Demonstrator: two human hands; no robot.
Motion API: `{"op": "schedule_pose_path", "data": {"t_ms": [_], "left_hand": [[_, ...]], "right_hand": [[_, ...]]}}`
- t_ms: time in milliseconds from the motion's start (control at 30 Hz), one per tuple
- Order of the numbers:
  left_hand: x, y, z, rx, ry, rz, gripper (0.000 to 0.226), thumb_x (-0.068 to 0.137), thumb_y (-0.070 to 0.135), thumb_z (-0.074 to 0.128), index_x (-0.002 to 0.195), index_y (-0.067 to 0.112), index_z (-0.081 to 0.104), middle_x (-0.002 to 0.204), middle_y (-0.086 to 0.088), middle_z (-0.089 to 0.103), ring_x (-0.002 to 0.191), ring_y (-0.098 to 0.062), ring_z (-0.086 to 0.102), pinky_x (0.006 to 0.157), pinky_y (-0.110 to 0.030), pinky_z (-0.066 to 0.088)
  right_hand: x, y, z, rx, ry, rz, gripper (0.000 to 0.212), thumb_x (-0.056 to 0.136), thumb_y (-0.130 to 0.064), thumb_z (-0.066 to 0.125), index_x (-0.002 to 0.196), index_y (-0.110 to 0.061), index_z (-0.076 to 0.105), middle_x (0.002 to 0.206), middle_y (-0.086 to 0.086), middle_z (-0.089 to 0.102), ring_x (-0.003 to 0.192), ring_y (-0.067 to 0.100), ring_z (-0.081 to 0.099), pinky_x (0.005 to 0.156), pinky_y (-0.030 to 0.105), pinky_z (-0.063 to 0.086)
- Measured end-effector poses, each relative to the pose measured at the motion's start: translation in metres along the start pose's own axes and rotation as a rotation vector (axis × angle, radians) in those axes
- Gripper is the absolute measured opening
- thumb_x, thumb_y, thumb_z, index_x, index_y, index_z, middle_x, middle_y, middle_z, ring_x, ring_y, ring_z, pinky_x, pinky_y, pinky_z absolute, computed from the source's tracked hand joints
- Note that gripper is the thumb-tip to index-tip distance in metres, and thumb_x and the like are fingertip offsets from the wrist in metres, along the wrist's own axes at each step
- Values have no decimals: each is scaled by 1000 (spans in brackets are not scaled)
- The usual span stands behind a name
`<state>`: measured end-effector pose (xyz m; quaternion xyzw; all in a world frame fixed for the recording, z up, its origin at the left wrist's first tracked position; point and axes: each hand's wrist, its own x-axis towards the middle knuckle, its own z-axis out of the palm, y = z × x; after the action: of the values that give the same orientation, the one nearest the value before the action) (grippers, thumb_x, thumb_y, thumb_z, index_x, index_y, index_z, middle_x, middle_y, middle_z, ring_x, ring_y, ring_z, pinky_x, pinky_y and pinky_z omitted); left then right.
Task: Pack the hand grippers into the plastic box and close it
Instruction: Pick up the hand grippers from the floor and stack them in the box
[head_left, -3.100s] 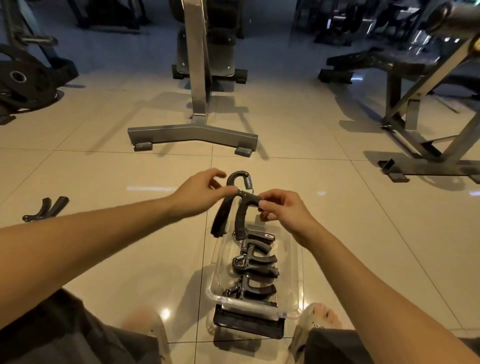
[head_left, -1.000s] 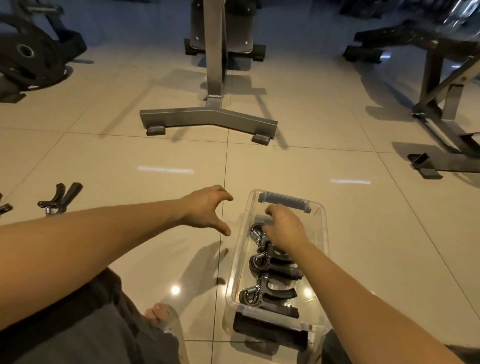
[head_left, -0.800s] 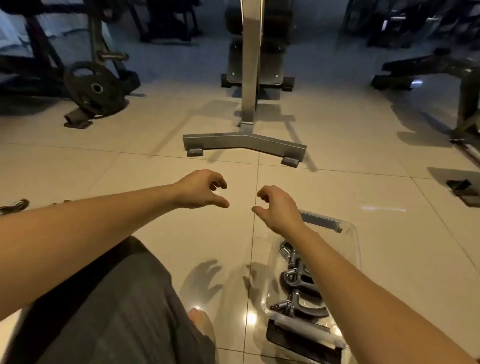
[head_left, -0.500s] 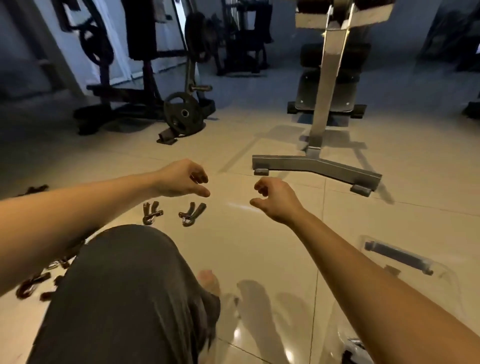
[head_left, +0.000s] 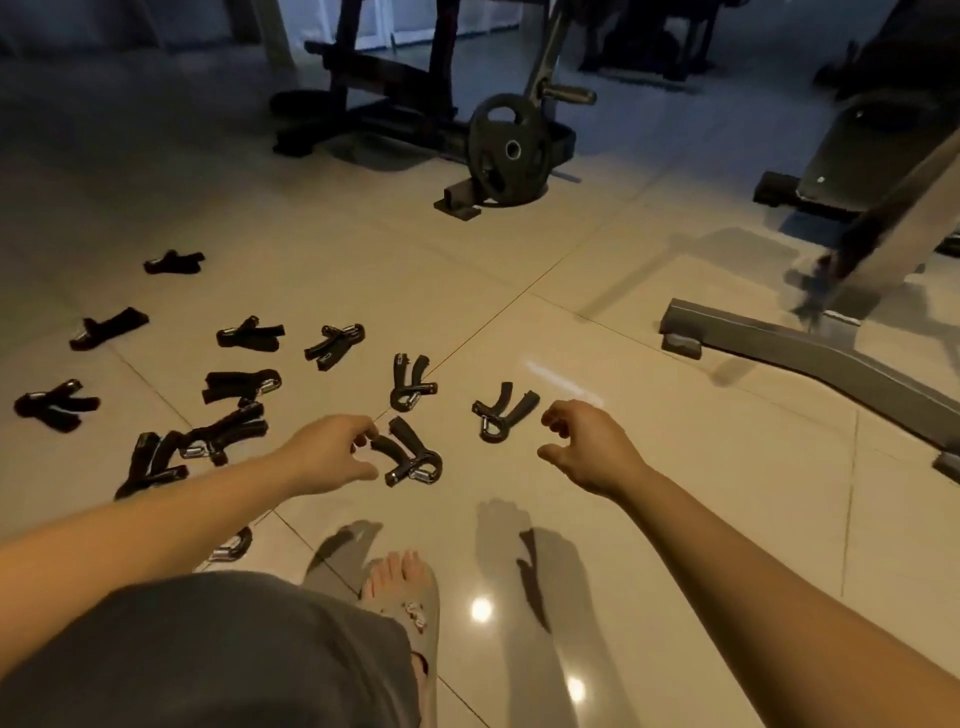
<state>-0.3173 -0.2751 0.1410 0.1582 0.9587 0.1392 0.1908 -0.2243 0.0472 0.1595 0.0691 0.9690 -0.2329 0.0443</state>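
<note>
Across the left of the tiled floor (head_left: 701, 493), black hand grippers (head_left: 250, 338) lie scattered, some apart, some overlapping. Toward the middle, the left hand (head_left: 327, 460) hovers low with thumb and fingers parted, holding nothing. Its fingertips (head_left: 366, 434) are right at one handle of the nearest gripper (head_left: 413, 460); whether they touch cannot be told. Just right, another gripper (head_left: 501, 413) lies near the right hand (head_left: 589, 452), which is loosely curled and empty. Behind stands a weight plate (head_left: 506, 148); a bench base (head_left: 810, 356) lies far right.

Both arms stretched forward — left hand (head_left: 332, 460) and right hand (head_left: 592, 452) empty, fingers (head_left: 563, 418) loosely curled.
</note>
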Motion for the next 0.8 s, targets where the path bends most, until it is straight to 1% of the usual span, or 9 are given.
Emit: {"op": "schedule_pose_path", "data": {"t_ms": [233, 300, 367, 467, 533, 600, 667, 700, 800], "left_hand": [[107, -44, 47, 26, -93, 51, 74, 78, 38, 79, 144, 22, 49, 135, 2, 56, 120, -19, 55, 97, -33, 47], [138, -54, 56, 39, -134, 100, 79, 74, 36, 81, 144, 22, 49, 132, 1, 55, 119, -20, 53, 97, -33, 47], [167, -64, 66, 98, -171, 185, 86, 70, 39, 82, 147, 24, 46, 141, 1, 51, 127, -22, 49, 104, -37, 44], [201, -78, 84, 281, -248, 324, 95, 72, 43, 77, 155, 28, 34, 163, 0, 28, 150, -24, 24, 123, -42, 23], [213, -83, 94, 385, -299, 409, 92, 77, 42, 74, 157, 32, 30, 165, 5, 23, 154, -20, 14, 126, -42, 11], [220, -88, 100, 397, -281, 487, 83, 78, 39, 73, 152, 34, 38, 158, 6, 36, 150, -19, 24, 125, -40, 14], [226, -92, 102, 372, -215, 542, 74, 75, 43, 75, 143, 35, 49, 141, 7, 51, 134, -17, 41, 117, -36, 26], [228, -93, 102, 366, -203, 552, 70, 74, 48, 76, 139, 36, 53, 131, 9, 53, 125, -15, 45, 111, -34, 31], [230, -94, 104, 303, -214, 523, 67, 68, 65, 74, 126, 36, 59, 113, 12, 53, 105, -11, 45, 93, -30, 39]], "right_hand": [[110, 23, 55, -70, -87, -5, 43, 88, -24, 69, 130, -24, 59, 131, -4, 60, 117, 22, 58, 90, 37, 49], [140, 32, 70, -108, -111, -21, 48, 89, -22, 69, 135, -22, 56, 133, 0, 59, 121, 25, 56, 91, 37, 48], [167, 40, 85, -155, -151, -39, 52, 89, -19, 68, 139, -19, 54, 134, 3, 58, 122, 28, 54, 93, 38, 48], [200, 52, 108, -266, -227, -106, 54, 89, -15, 62, 142, -20, 51, 139, 1, 54, 122, 28, 52, 92, 38, 45], [217, 59, 124, -373, -300, -190, 57, 89, -13, 59, 144, -20, 47, 146, 0, 49, 127, 28, 48, 97, 39, 43], [232, 64, 134, -466, -367, -244, 63, 88, -12, 58, 149, -20, 40, 155, 0, 39, 140, 27, 39, 108, 42, 38], [245, 71, 141, -552, -416, -260, 71, 89, -15, 58, 154, -21, 31, 162, -2, 28, 149, 26, 26, 114, 43, 32], [250, 75, 143, -590, -441, -260, 73, 89, -16, 58, 155, -22, 27, 163, -4, 25, 150, 27, 22, 115, 42, 30], [257, 80, 150, -680, -463, -277, 70, 88, -19, 59, 152, -25, 30, 157, -5, 32, 148, 29, 23, 116, 43, 26]]}}
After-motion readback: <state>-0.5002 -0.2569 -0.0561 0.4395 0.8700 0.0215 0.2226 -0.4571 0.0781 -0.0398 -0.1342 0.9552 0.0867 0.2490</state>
